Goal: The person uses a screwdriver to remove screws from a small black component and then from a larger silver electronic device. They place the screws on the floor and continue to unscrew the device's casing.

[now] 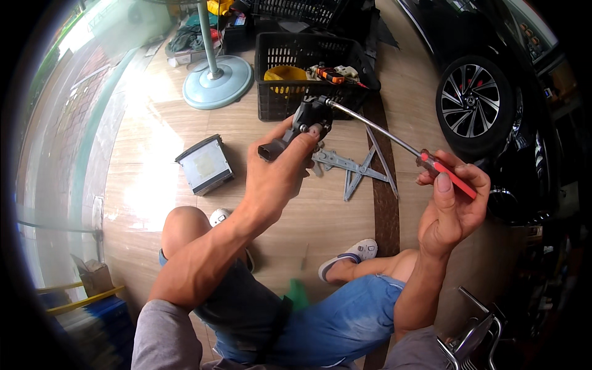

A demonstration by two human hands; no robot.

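A: While sitting on the wooden floor (154,185), what is the person gripping, left to right?

B: The left hand (277,176) is raising one black motor unit (302,126) to chest height, fingers clamped around it, steadying it for the tool. The right hand (450,206) is closing its fingers on one red-handled screwdriver (394,139), tip meeting the unit.

A: And lying around?

B: One grey box (205,164), one fan base (217,80), one black crate (308,74), one metal regulator frame (357,169), one car wheel (472,102).

Left hand (277,166) grips motor (300,126); right hand (453,206) holds screwdriver (394,139).
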